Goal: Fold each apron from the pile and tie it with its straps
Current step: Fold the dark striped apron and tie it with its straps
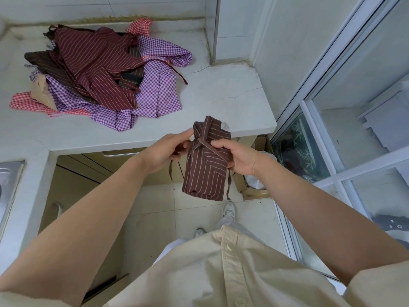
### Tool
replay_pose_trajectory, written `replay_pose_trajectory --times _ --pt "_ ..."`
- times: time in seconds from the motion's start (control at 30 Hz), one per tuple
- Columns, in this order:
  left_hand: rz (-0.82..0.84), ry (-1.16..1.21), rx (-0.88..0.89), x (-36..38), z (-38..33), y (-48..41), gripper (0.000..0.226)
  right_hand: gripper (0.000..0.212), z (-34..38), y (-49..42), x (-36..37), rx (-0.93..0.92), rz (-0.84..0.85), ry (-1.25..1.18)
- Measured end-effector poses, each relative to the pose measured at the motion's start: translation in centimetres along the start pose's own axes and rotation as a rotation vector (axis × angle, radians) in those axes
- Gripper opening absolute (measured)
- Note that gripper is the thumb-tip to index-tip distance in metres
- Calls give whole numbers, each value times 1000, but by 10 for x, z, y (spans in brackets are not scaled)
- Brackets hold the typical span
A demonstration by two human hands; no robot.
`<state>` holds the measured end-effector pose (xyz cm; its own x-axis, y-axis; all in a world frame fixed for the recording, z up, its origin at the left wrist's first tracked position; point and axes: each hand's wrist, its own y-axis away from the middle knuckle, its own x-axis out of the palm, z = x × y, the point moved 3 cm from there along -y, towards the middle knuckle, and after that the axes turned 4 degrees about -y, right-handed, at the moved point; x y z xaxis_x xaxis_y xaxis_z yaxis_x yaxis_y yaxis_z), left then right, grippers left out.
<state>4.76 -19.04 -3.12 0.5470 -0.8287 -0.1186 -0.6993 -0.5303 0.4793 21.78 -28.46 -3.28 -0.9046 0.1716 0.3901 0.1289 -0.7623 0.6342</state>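
Observation:
A folded brown striped apron (204, 169) hangs in the air in front of the counter edge, with its straps crossed round its upper part. My left hand (164, 151) pinches a strap at the bundle's left side, and a loose strap end dangles below that hand. My right hand (238, 157) grips the bundle's right side, fingers curled over a strap. A pile of unfolded aprons (99, 76) lies on the white counter (221, 103) at the back left: maroon striped, dark brown striped, purple checked and red checked.
The counter runs in an L, with a metal sink (8, 185) at the left edge. Cabinet doors (88, 165) stand under it. A cardboard box (256, 189) sits on the tiled floor near glass sliding doors (332, 140) on the right.

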Motion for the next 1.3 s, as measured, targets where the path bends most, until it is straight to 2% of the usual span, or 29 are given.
replay_pose_trajectory --times 0.1,0.13,0.23,0.37,0.43,0.5,0.63,0.73,0.83,0.93,1.0,1.07,1.3 --pt "77 36 -55 14 -3 0 74 30 3 -6 -8 -75 -54 -61" --pt "83 78 -75 18 -4 0 72 32 5 -8 -11 -100 -75 -73" --pt "2 217 -100 26 -9 -5 55 25 9 -12 -14 -165 -120 -86" --pt "-271 206 -84 28 -15 -12 25 35 9 -23 -14 -251 -180 -71" --pt "-410 204 -63 27 -17 -16 22 41 6 -27 -12 -253 -212 40" --pt "-546 188 -61 20 -14 -19 23 36 4 -29 -9 -251 -239 252" --pt "-684 -139 -74 3 -8 -20 27 28 6 -23 -9 -349 -285 819" --pt "-645 -417 -111 -5 -7 -19 34 19 10 -19 -10 -404 -254 953" --pt "-580 -488 -124 -6 -3 -19 36 13 20 -18 -8 -441 -195 972" --pt "-524 -447 -83 2 -5 -18 34 6 27 -23 1 -529 -163 1014" --pt "-502 -408 -45 10 -8 -17 31 7 27 -29 1 -595 -268 962" --pt "-504 -324 -37 15 -10 -17 28 11 25 -33 -1 -618 -363 903" --pt "-470 -108 -108 21 -1 -16 31 33 19 -37 -4 -598 -428 918"
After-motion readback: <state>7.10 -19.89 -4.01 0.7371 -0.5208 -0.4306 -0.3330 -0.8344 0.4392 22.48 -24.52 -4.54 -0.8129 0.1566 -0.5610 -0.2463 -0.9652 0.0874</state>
